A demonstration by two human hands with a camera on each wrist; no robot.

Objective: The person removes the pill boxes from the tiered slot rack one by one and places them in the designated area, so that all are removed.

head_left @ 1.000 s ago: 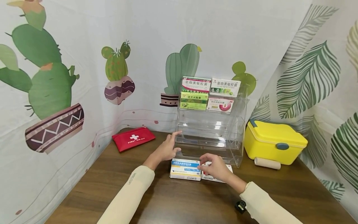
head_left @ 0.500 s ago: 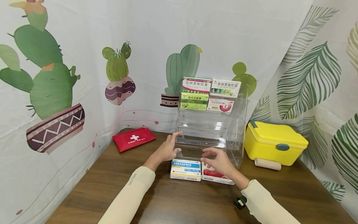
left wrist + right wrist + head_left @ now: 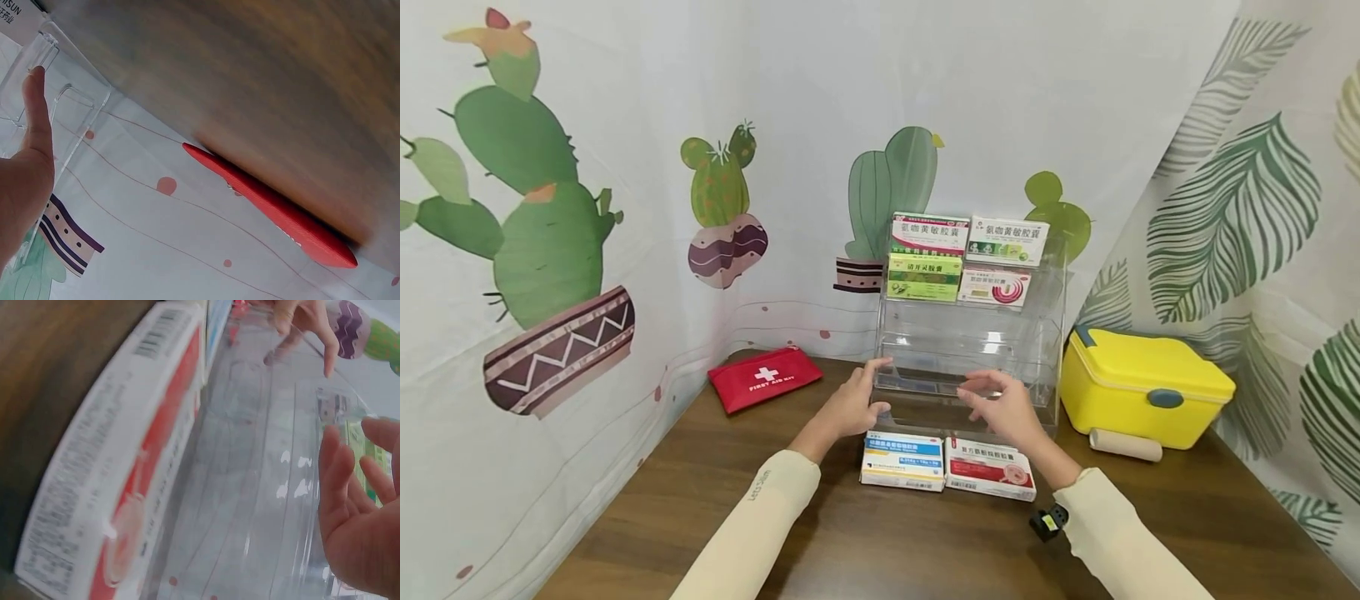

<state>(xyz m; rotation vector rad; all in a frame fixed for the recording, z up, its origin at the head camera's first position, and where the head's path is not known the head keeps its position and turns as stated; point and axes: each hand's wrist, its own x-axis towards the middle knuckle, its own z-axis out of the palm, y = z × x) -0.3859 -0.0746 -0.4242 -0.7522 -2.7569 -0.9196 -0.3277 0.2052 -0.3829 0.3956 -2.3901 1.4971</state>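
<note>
A clear stepped display rack (image 3: pixel 917 333) stands on the table. My left hand (image 3: pixel 848 407) is at its left side, index finger and thumb stretched toward the rack's edge; the left wrist view shows a finger (image 3: pixel 37 119) against the clear plastic. In front of the lower tiers hovers my right hand (image 3: pixel 1006 410), fingers loosely curved and holding nothing. Below it, side by side at the rack's front foot, lie a blue-and-white medicine box (image 3: pixel 902 461) and a red-and-white medicine box (image 3: pixel 989 468). The red-and-white box (image 3: pixel 125 462) looms close in the right wrist view.
Several medicine boxes fill the upper tiers, among them a green one (image 3: pixel 923 277) and a pink-and-white one (image 3: pixel 995 287). A red first aid pouch (image 3: pixel 765 379) lies left. On the right are a yellow case (image 3: pixel 1138 383) and a beige roll (image 3: pixel 1125 444).
My right hand has lifted off the red-and-white box and moved up toward the rack's middle, uncovering the box's front. My left hand keeps its place at the rack's side.
</note>
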